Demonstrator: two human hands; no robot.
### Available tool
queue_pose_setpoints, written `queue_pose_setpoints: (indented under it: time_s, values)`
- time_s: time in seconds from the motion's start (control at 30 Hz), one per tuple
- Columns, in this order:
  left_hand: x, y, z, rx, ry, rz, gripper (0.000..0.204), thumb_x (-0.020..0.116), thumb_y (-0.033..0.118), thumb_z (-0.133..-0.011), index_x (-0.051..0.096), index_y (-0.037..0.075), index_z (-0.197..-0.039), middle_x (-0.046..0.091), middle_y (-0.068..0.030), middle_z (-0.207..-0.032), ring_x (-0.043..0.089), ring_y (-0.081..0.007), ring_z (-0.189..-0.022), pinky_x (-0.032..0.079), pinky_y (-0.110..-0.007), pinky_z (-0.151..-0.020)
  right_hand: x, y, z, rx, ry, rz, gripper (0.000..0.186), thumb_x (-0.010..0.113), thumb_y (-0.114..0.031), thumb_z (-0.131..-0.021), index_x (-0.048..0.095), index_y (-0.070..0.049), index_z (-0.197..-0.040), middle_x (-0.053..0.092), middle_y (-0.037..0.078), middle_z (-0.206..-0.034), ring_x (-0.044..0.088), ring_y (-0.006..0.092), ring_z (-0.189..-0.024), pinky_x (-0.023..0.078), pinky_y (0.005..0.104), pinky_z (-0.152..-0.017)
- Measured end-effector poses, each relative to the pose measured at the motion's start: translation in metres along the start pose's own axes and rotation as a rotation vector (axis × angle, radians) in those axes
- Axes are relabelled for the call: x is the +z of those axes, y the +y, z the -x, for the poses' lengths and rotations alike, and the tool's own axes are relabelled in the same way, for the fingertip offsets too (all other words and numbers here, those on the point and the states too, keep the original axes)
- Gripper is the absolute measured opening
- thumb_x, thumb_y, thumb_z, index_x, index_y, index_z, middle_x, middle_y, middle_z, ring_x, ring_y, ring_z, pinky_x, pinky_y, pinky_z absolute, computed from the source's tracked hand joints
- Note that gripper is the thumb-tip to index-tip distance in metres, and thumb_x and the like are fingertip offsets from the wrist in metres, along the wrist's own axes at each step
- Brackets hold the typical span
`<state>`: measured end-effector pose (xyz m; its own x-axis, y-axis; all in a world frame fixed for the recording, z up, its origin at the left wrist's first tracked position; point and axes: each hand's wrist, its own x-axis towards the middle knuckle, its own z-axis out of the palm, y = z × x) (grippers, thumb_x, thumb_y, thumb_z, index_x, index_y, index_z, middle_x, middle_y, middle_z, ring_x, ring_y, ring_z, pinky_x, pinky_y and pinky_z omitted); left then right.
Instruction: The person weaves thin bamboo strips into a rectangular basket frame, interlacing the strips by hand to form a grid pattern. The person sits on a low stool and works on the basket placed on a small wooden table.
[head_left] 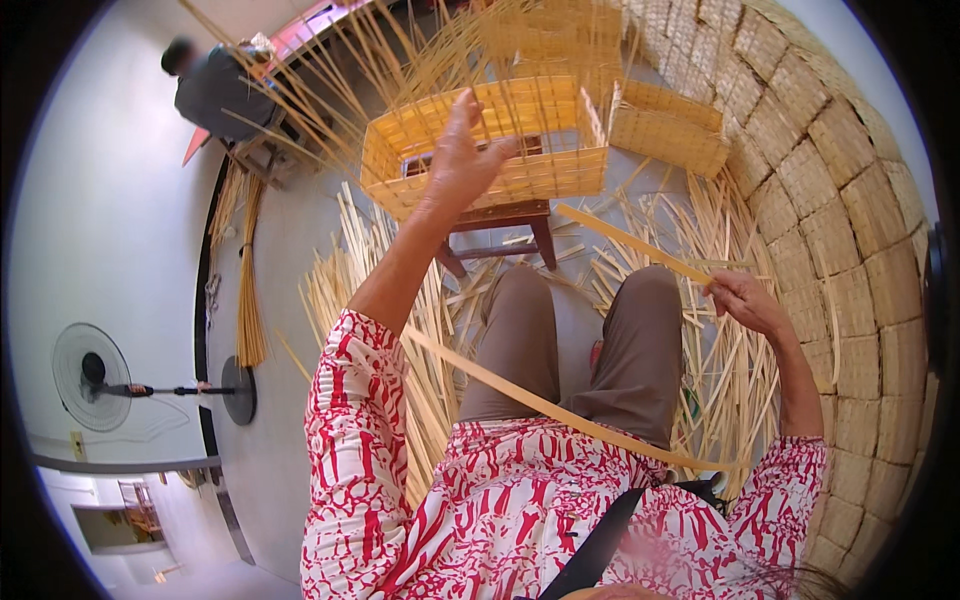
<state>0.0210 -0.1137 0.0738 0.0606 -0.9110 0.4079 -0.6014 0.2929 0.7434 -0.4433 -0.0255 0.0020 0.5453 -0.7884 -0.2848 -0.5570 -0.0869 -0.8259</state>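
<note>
A rectangular basket of woven bamboo strips [545,178] rests on a small dark wooden stool [505,214] in front of my knees, with long upright strips rising from its far side. My left hand [465,160] is over the basket's near wall, fingers raised and apart, holding nothing. Off to the right, my right hand [745,300] pinches a flat, pale bamboo strip [640,246], whose far end points toward the basket's near right corner. Another length of strip [560,412] curves across my lap; I cannot tell whether it belongs to the held one.
Loose strips [725,370] cover the floor on both sides of my legs. Finished-looking woven baskets [670,130] stand behind and to the right, beside a tall stack of woven pieces [850,230]. A standing fan [95,375] is at left; another person [225,95] sits far left.
</note>
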Motion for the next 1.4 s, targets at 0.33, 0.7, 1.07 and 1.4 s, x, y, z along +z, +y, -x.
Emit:
queue_pose_setpoints:
  time_s: [0.33, 0.7, 1.07, 1.4]
  values:
    - [-0.007, 0.087, -0.048, -0.051, -0.201, 0.16, 0.069, 0.076, 0.023, -0.093, 0.045, -0.004, -0.148, 0.066, -0.0176, -0.126, 0.067, -0.0161, -0.093, 0.055, -0.027, -0.079, -0.002, 0.015, 0.015, 0.028, 0.133, -0.003, 0.021, 0.053, -0.017, -0.105, 0.066, -0.002, -0.097, 0.055, -0.001, -0.064, 0.053, 0.008, -0.06, 0.043, 0.0253, -0.057]
    - [0.011, 0.114, -0.073, 0.241, -0.646, 0.139, 0.039, 0.07, 0.021, -0.096, 0.066, 0.002, -0.13, 0.072, -0.0088, -0.108, 0.067, -0.0175, -0.09, 0.054, -0.032, -0.08, -0.001, 0.027, 0.036, 0.062, 0.228, -0.129, 0.021, 0.053, -0.017, -0.106, 0.068, -0.003, -0.101, 0.056, -0.001, -0.067, 0.055, 0.0083, -0.06, 0.044, 0.0258, -0.057]
    - [0.083, 0.073, -0.095, 0.22, -0.639, -0.194, 0.032, 0.073, 0.028, -0.089, 0.07, 0.004, -0.109, 0.072, -0.0104, -0.093, 0.068, -0.0219, -0.083, 0.053, -0.038, -0.076, -0.002, 0.001, 0.033, 0.016, 0.267, -0.116, 0.021, 0.051, -0.011, -0.103, 0.061, -0.005, -0.121, 0.057, -0.001, -0.071, 0.055, 0.0077, -0.063, 0.046, 0.0253, -0.061]
    - [0.058, 0.064, -0.058, 0.616, -0.541, -0.472, 0.022, 0.061, 0.011, -0.092, 0.069, 0.013, -0.112, 0.073, -0.0104, -0.102, 0.071, -0.0328, -0.089, 0.056, -0.044, -0.074, -0.014, -0.005, 0.024, 0.004, 0.413, -0.087, 0.02, 0.047, -0.006, -0.104, 0.062, -0.008, -0.116, 0.057, -0.002, -0.077, 0.049, 0.0063, -0.066, 0.044, 0.0235, -0.061]
